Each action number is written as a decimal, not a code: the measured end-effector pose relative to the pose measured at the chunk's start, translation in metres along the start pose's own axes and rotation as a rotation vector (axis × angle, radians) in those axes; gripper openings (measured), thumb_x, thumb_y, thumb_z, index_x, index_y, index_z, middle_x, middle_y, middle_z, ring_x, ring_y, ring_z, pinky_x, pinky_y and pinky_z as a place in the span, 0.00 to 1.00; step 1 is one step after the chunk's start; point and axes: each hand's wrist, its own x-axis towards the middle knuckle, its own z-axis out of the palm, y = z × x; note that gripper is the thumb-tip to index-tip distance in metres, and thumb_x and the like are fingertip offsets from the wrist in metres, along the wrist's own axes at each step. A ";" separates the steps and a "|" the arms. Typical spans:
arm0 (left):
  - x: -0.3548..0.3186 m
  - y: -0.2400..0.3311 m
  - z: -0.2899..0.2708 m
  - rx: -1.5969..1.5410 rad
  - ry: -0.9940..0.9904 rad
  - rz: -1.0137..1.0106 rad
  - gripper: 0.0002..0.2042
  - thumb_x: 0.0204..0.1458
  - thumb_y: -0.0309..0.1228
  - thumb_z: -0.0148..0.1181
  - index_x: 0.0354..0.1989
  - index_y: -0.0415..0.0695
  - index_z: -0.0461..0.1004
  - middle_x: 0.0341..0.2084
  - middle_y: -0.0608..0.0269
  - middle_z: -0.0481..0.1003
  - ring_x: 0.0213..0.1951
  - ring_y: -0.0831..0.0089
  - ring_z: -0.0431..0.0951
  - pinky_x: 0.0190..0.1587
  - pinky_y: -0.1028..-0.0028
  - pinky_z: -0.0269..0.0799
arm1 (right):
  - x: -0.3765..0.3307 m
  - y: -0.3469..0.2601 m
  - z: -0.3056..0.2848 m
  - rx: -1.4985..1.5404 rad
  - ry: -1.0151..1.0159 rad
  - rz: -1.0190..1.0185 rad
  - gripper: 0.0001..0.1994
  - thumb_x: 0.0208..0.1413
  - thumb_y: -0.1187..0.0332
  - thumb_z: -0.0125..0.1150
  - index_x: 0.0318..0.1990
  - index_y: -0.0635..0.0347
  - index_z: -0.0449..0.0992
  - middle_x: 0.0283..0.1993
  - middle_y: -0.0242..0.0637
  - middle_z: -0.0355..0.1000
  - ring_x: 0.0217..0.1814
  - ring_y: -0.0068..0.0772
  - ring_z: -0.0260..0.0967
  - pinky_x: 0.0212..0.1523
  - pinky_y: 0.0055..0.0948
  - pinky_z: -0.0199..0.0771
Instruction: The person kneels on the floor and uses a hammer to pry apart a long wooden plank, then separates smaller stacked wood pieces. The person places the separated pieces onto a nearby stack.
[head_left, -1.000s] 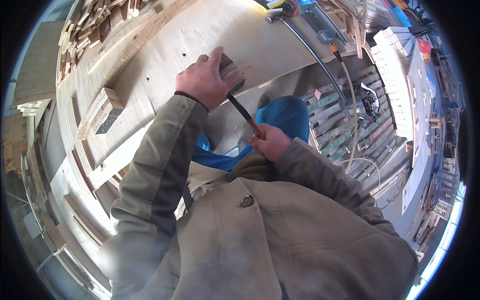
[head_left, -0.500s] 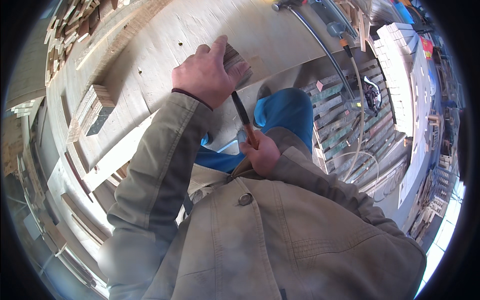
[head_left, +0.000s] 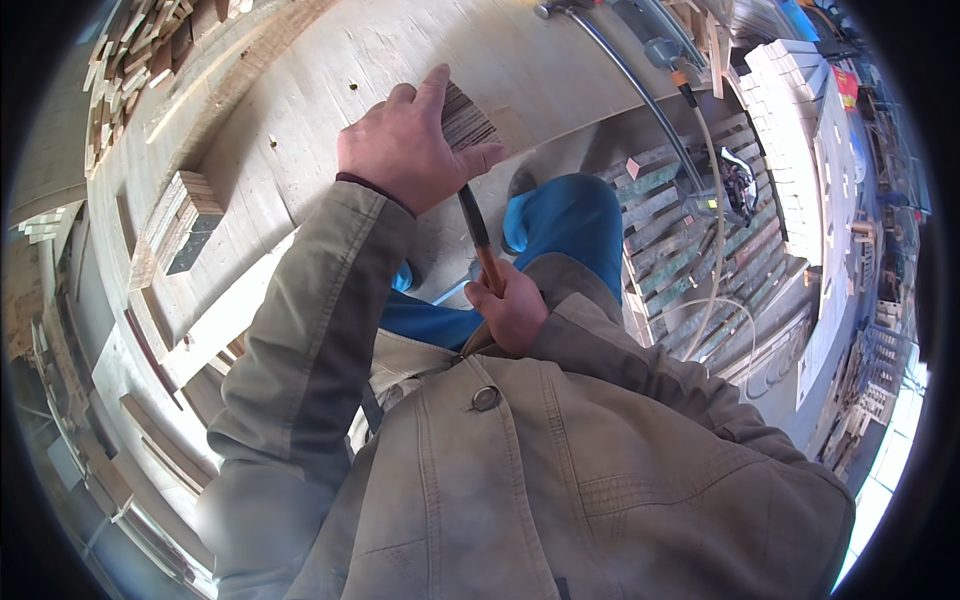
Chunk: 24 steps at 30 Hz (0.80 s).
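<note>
On the pale wooden bench top, my left hand (head_left: pixel 395 150) spans one side of a small stack of thin wood strips (head_left: pixel 467 118). Its index finger reaches along the far side and its thumb lies along the near side. The other fingers are partly hidden. Close to my body, my right hand (head_left: pixel 512 312) is closed around the orange-brown handle of a tool with a dark shaft (head_left: pixel 472 215). That shaft points up toward the stack, and its far end is hidden under my left hand, so I cannot tell the tool's kind.
Another strip stack (head_left: pixel 193 215) stands on the bench (head_left: pixel 330 60) to the left, with a loose wood pile (head_left: pixel 130 65) at the far left. To the right are a slatted pallet (head_left: pixel 690 240), a curved metal tube (head_left: pixel 640 85), a pale hose (head_left: pixel 716 200) and stacked light blocks (head_left: pixel 785 150).
My left thumb has straightened away from the stack's side, showing more of the strips. My right hand and the tool have shifted slightly. The whole view has drifted a little left.
</note>
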 end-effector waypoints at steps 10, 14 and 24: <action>0.000 -0.003 -0.001 -0.051 -0.015 -0.027 0.47 0.47 0.64 0.68 0.71 0.47 0.66 0.52 0.49 0.79 0.49 0.53 0.85 0.50 0.56 0.81 | 0.001 0.006 0.015 0.082 0.022 0.035 0.11 0.65 0.64 0.63 0.38 0.61 0.70 0.30 0.35 0.70 0.33 0.27 0.67 0.39 0.34 0.70; -0.001 -0.004 0.001 -0.064 -0.015 -0.031 0.46 0.47 0.64 0.68 0.70 0.47 0.68 0.53 0.49 0.79 0.49 0.53 0.85 0.51 0.56 0.81 | 0.000 0.003 0.041 0.241 0.048 0.108 0.09 0.65 0.66 0.62 0.39 0.59 0.69 0.29 0.31 0.67 0.30 0.22 0.65 0.33 0.30 0.67; -0.003 0.002 -0.002 -0.041 0.006 -0.080 0.45 0.46 0.64 0.68 0.69 0.48 0.70 0.51 0.51 0.81 0.51 0.55 0.84 0.54 0.58 0.79 | -0.002 -0.005 0.041 0.282 0.057 0.095 0.09 0.61 0.68 0.64 0.40 0.61 0.71 0.31 0.34 0.70 0.33 0.26 0.68 0.35 0.34 0.70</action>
